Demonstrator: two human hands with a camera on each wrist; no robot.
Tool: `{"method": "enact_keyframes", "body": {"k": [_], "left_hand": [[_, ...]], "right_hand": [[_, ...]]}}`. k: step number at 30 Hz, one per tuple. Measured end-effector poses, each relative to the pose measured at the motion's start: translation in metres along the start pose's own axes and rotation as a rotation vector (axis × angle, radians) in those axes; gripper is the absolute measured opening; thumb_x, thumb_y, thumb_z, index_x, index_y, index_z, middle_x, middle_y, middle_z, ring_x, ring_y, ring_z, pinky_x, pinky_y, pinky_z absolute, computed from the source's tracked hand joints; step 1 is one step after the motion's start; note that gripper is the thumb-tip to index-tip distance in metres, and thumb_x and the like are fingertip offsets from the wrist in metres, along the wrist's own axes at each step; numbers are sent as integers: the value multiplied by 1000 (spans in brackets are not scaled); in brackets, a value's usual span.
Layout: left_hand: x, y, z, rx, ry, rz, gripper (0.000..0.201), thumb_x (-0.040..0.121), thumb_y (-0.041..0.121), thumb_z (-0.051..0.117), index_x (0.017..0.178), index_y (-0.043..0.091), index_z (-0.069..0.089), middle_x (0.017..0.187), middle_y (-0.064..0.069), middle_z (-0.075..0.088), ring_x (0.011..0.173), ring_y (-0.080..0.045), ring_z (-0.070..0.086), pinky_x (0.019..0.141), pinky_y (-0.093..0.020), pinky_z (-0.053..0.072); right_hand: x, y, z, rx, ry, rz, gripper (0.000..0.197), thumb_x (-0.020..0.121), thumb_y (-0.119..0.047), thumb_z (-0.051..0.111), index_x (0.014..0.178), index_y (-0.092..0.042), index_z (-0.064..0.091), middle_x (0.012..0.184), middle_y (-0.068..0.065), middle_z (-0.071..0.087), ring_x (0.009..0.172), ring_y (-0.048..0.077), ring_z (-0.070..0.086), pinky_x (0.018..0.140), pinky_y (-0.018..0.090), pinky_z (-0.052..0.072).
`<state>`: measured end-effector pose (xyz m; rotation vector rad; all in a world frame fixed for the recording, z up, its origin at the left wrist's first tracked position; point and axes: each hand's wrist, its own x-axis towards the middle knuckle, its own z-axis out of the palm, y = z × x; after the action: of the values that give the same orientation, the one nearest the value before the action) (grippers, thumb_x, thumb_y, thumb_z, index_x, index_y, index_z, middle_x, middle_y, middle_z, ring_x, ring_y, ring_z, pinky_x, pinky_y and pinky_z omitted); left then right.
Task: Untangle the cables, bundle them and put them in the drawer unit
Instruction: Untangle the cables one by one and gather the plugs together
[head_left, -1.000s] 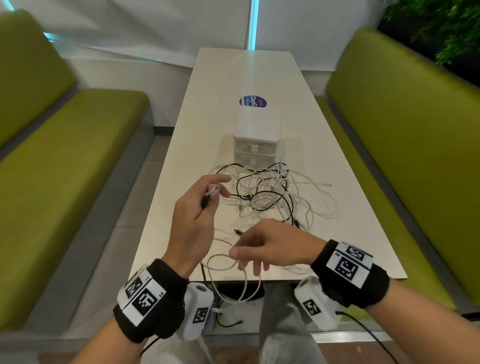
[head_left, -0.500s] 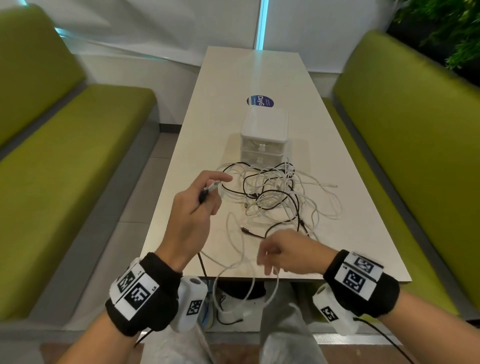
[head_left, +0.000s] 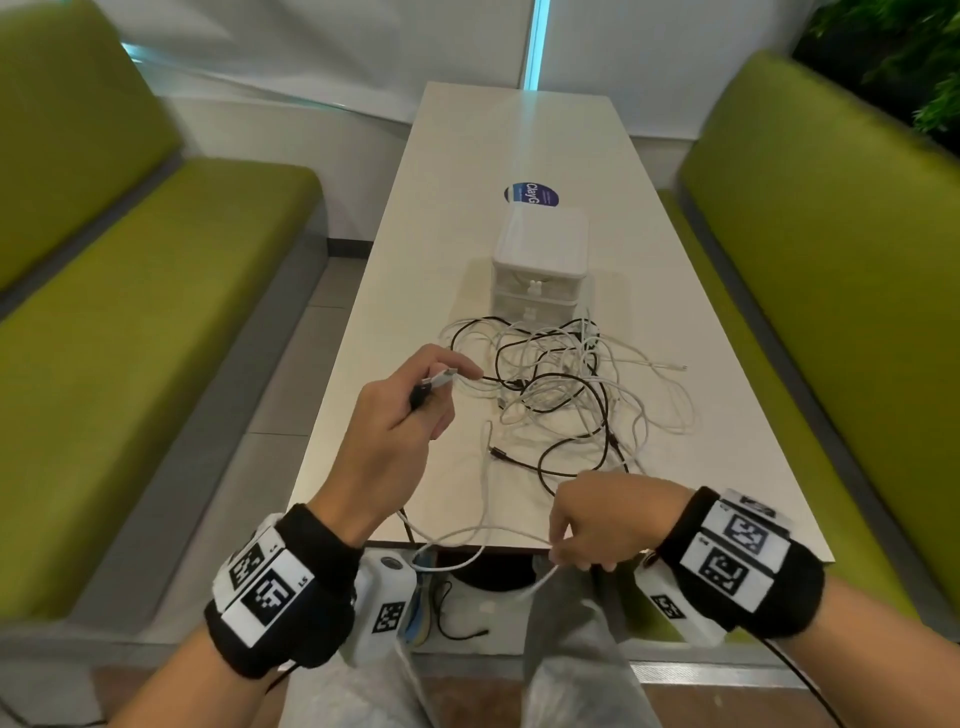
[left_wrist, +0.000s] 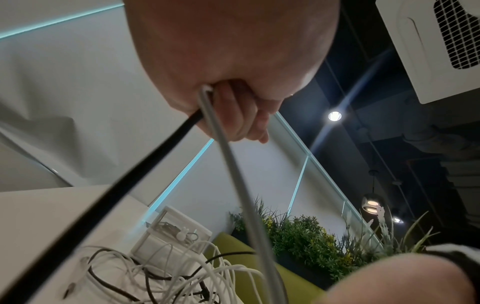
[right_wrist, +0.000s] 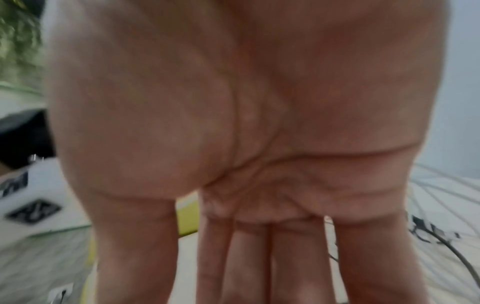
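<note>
A tangle of white and black cables (head_left: 561, 384) lies on the white table (head_left: 395, 322), just in front of a small white drawer unit (head_left: 540, 260) with its drawers closed. My left hand (head_left: 441, 384) is raised over the table's left side and grips two plugs, a white one (head_left: 441, 376) and a black one (head_left: 418, 397). In the left wrist view a black cable (left_wrist: 145, 164) and a white cable (left_wrist: 233, 164) run down out of that fist (left_wrist: 233, 115). My right hand (head_left: 563, 551) is at the near table edge, fingers pointing down, pinching the white cable (head_left: 485, 530). The right wrist view is blurred and shows only the palm (right_wrist: 259, 144).
Green upholstered benches run along the left (head_left: 130, 338) and right (head_left: 831, 260) of the table. A round blue sticker (head_left: 530, 195) lies behind the drawer unit. Plants (head_left: 909, 62) stand at the far right. A black lead (head_left: 457, 631) lies on the floor under the table.
My right hand has slid along the white cable toward me and to the right, reaching the near table edge. The left hand keeps hold of the two plugs in about the same place.
</note>
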<state>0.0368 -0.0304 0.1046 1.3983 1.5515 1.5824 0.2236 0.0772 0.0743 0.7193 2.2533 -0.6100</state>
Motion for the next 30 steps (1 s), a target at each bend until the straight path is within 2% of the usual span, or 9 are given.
{"method": "enact_keyframes", "body": {"k": [4,8,12,15,17,21,25,27,30], "left_hand": [[-1,0,5,2,-3,27,23,101,20,41,101,16,64,56,1,33,53,-12,29,49,-14,24],[-3,4,7,17,-22,42,24,101,22,41,102,15,64,56,5,33,52,-10,29,50,-15,24],[-3,4,-5,2,21,28,24,100,22,41,101,15,64,58,-9,32,52,-11,27,49,-14,24],[-2,3,-11,-15,71,15,25,99,19,39,101,17,64,58,-11,32,51,-12,27,48,-16,24],[0,2,-10,-20,72,11,26,98,18,39,101,18,64,58,-11,32,50,-12,26,48,-15,24],[-1,3,-4,-13,28,15,24,99,22,41,101,17,64,61,-22,30,50,-16,25,48,-19,22],[-1,6,4,-78,51,19,23,99,22,42,99,14,64,60,-22,24,54,-28,20,47,-21,20],[0,8,6,-86,52,27,24,99,21,41,100,12,63,60,-22,24,52,-21,21,47,-19,22],[1,9,3,-57,29,27,24,99,23,41,100,15,64,61,-22,27,52,-17,23,47,-19,22]], "right_hand": [[-13,-27,-8,84,321,-126,52,83,-65,56,118,-26,63,61,-15,53,74,9,60,83,33,52],[3,-55,6,40,394,-210,28,94,-42,56,98,-18,70,77,4,62,83,26,62,72,32,48],[18,-52,32,-1,255,-233,24,98,-27,50,94,-9,65,83,10,63,73,27,55,66,33,45],[21,-55,51,-191,34,-89,19,96,-16,50,102,-3,63,84,12,55,69,26,52,55,30,42],[16,-52,50,-209,-16,-41,15,93,-12,54,98,-1,62,82,12,57,68,25,53,57,31,47],[0,-42,19,31,54,-50,37,95,-35,53,79,-6,68,59,5,68,51,22,66,63,33,61],[6,-57,5,165,383,-225,39,87,-58,58,100,-23,67,72,-3,66,68,12,59,63,28,44],[17,-68,13,118,344,-273,34,87,-49,63,111,-26,63,92,3,66,83,20,60,66,27,38],[35,-71,30,72,371,-223,20,95,-34,57,107,-21,66,102,12,64,94,31,60,74,31,44]]}}
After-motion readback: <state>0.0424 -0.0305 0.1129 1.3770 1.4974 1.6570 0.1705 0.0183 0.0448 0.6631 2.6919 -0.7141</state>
